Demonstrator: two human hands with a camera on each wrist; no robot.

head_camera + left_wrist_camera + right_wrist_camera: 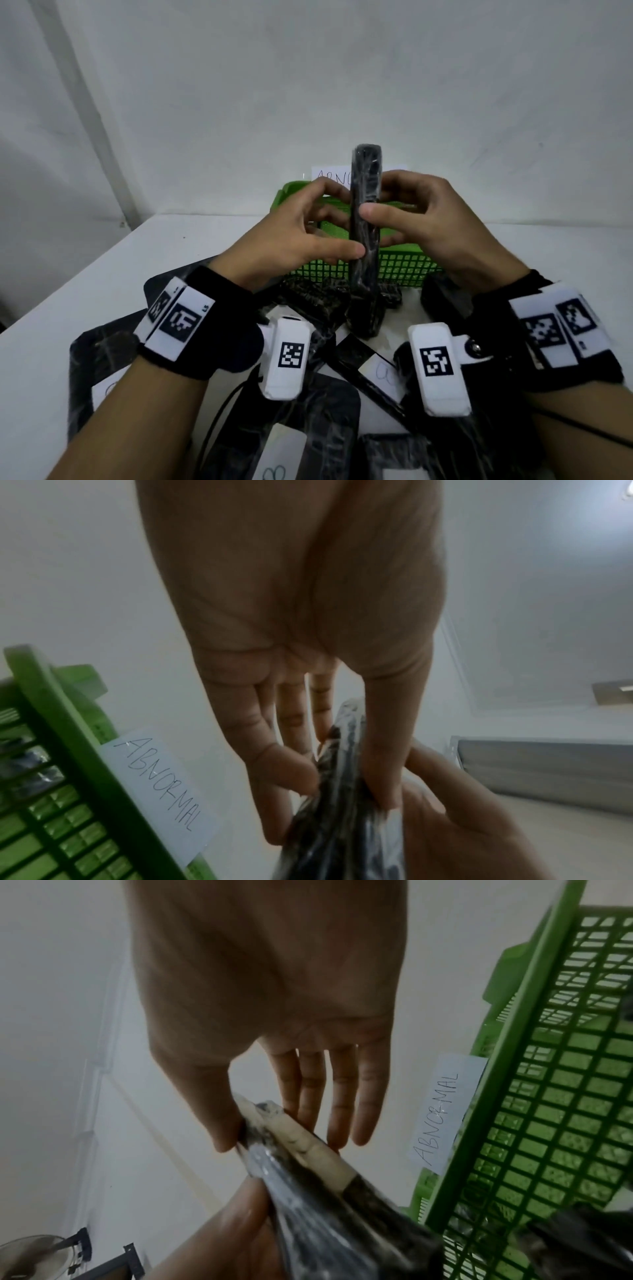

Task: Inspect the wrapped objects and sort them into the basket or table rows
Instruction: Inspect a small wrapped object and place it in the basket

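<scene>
A long, flat black object wrapped in clear film stands upright and edge-on above the table, in front of the green basket. My left hand pinches its left side between thumb and fingers. From the other side my right hand pinches it higher up. The left wrist view has my left thumb pressing the crinkled wrapped object. A pale strip shows on the wrapped object in the right wrist view. A paper label reading ABNORMAL is fixed to the basket rim.
Several black film-wrapped items with white paper tags lie on the white table between my forearms and the basket. A black cable runs over them. A bare wall rises close behind the basket.
</scene>
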